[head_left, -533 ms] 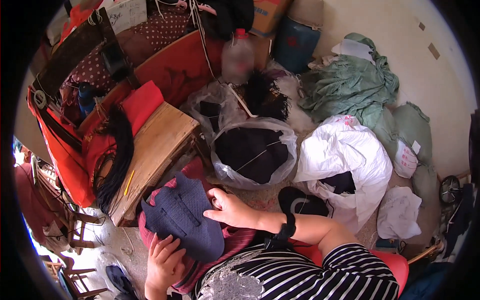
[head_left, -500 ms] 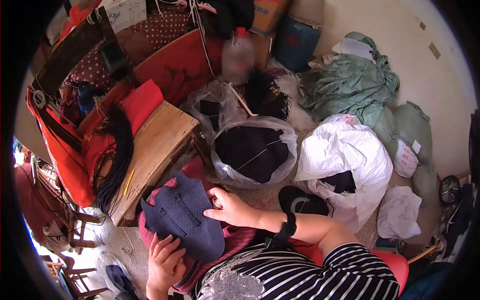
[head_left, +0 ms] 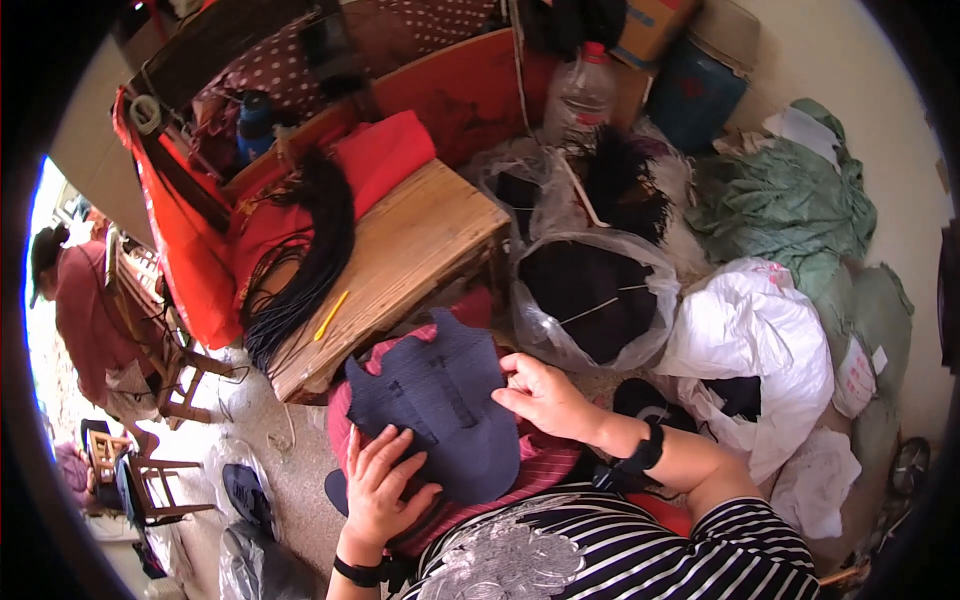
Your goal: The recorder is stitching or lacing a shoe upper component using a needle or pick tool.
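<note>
While spread over the lap, dark blue mesh cap pinned at its lower left edge by left hand, fingers splayed flat, grip open and pressing rather than clasping. Right hand at cap's right edge, fingertips pinched together on the mesh, grip nearly closed on it. Beyond the knees: wooden tabletop with yellow pencil and hank of black hair; clear bag of dark hair just right.
</note>
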